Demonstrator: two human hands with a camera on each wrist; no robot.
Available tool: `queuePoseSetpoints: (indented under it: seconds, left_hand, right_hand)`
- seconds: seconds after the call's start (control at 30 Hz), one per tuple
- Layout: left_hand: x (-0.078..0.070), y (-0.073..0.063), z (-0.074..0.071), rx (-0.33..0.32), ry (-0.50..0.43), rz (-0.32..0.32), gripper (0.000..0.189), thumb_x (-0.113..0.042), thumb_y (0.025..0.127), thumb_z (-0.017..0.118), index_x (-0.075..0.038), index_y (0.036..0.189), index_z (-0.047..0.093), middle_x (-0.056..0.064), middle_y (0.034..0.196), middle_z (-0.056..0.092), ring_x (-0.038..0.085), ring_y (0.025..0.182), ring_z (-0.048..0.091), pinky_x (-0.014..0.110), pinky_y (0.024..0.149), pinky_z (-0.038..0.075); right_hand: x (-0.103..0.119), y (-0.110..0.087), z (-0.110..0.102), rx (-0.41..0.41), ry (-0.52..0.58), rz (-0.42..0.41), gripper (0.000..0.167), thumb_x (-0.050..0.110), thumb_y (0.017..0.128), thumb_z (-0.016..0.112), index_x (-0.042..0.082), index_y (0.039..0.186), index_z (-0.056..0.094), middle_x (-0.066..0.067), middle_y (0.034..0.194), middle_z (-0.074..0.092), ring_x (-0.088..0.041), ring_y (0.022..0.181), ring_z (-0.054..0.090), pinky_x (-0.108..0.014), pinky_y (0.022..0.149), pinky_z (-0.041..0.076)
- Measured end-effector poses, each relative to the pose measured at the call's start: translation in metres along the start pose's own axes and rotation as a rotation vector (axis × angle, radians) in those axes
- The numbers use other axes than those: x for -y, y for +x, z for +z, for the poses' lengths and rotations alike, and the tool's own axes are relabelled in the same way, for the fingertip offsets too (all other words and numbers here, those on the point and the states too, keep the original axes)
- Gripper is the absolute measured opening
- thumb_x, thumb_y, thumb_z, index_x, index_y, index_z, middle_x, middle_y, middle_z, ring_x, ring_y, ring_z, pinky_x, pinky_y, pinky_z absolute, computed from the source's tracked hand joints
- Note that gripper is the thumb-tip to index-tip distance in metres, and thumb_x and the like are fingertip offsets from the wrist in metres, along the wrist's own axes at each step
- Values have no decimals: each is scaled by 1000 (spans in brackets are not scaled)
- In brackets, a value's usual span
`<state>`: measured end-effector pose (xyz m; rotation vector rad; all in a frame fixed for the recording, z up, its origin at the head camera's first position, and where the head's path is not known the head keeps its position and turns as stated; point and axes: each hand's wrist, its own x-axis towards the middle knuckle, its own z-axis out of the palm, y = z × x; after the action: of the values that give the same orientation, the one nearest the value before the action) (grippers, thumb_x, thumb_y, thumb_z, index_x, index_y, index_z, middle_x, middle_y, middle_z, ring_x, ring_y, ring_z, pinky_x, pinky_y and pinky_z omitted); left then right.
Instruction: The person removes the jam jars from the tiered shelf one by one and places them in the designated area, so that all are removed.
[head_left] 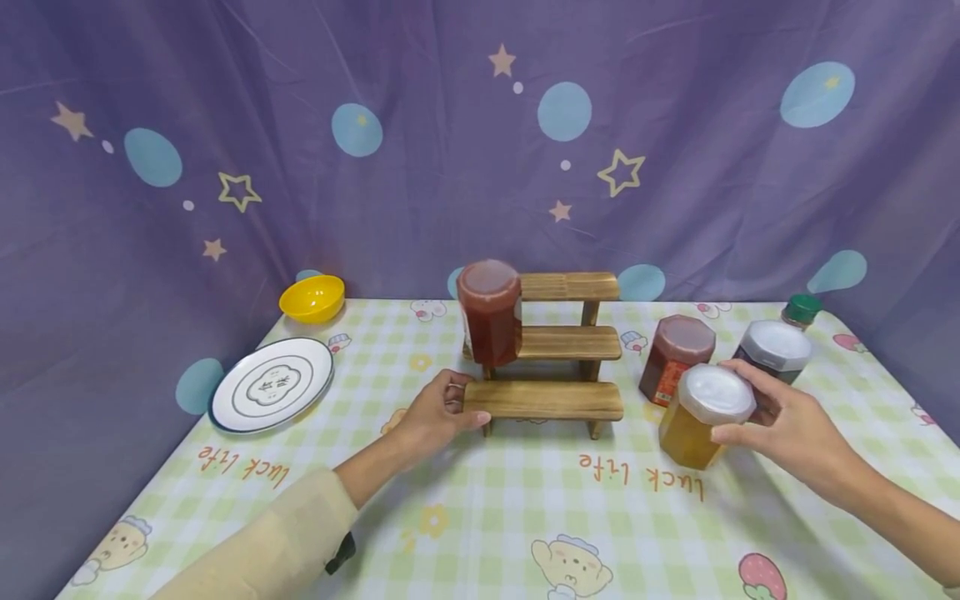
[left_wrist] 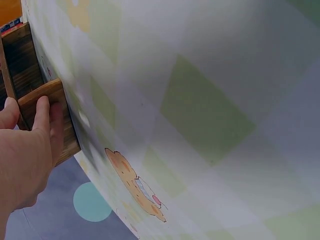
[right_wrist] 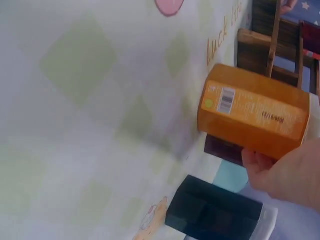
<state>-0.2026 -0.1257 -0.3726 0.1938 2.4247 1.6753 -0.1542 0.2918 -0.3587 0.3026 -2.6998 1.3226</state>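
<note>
My left hand point(head_left: 438, 412) grips the left end of the lowest step of a three-step wooden shelf point(head_left: 555, 400); in the left wrist view its fingers point(left_wrist: 42, 112) lie along the side of the wood. A jar of dark red sauce point(head_left: 491, 321) stands upright at the left on the shelf's middle step. With thumb and fingers, my right hand point(head_left: 795, 429) holds an octagonal amber jar with a white lid point(head_left: 693, 429), to the right of the shelf. The right wrist view shows the label with a barcode on this amber jar point(right_wrist: 250, 112).
Behind the amber jar stand a reddish-brown jar point(head_left: 667, 358), a dark jar with a white lid point(head_left: 772, 346) and a green-capped container point(head_left: 802, 310). On the left are a white plate point(head_left: 311, 392) and a yellow bowl point(head_left: 311, 300). A purple curtain point(head_left: 465, 167) hangs behind the checked tablecloth.
</note>
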Motion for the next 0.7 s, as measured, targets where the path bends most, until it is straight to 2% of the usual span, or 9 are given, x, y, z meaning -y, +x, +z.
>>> queuePoseSetpoints:
  seconds: [0.17, 0.3, 0.47, 0.63, 0.7]
  left_hand:
    - [0, 1, 0, -3, 6, 3, 55, -11, 83, 77, -4, 128, 47, 8, 101, 43, 18, 85, 39, 31, 66, 38]
    - [0, 1, 0, -8, -2, -2, 54, -11, 83, 77, -5, 128, 47, 8, 102, 43, 18, 85, 40, 31, 67, 39]
    - [1, 0, 1, -9, -3, -7, 54, -11, 83, 77, -5, 128, 47, 7, 101, 42, 18, 84, 39, 30, 66, 38]
    - [2, 1, 1, -9, 1, -5, 54, -11, 82, 77, -5, 127, 47, 8, 102, 43, 18, 83, 39, 31, 65, 38]
    - [1, 0, 1, -9, 0, -9, 54, -12, 82, 77, -6, 128, 48, 8, 104, 45, 19, 85, 40, 31, 66, 39]
  right_hand:
    - [16, 0, 1, -138, -120, -152, 85, 14, 70, 87, 5, 142, 43, -17, 128, 43, 13, 101, 37, -1, 80, 32]
    - [38, 4, -2, -208, -142, -227, 86, 14, 68, 88, 16, 143, 46, -8, 123, 44, 7, 105, 37, -2, 83, 28]
    - [60, 16, -2, -200, -117, -249, 86, 12, 69, 88, 21, 143, 46, -1, 124, 46, 1, 110, 39, -5, 86, 28]
    - [71, 26, 6, -140, -122, -245, 80, 19, 73, 86, 16, 143, 46, -8, 126, 48, -11, 112, 42, -10, 84, 31]
    - [77, 30, 11, -113, -136, -246, 78, 23, 75, 85, 15, 142, 46, -11, 127, 48, -18, 112, 43, -16, 85, 34]
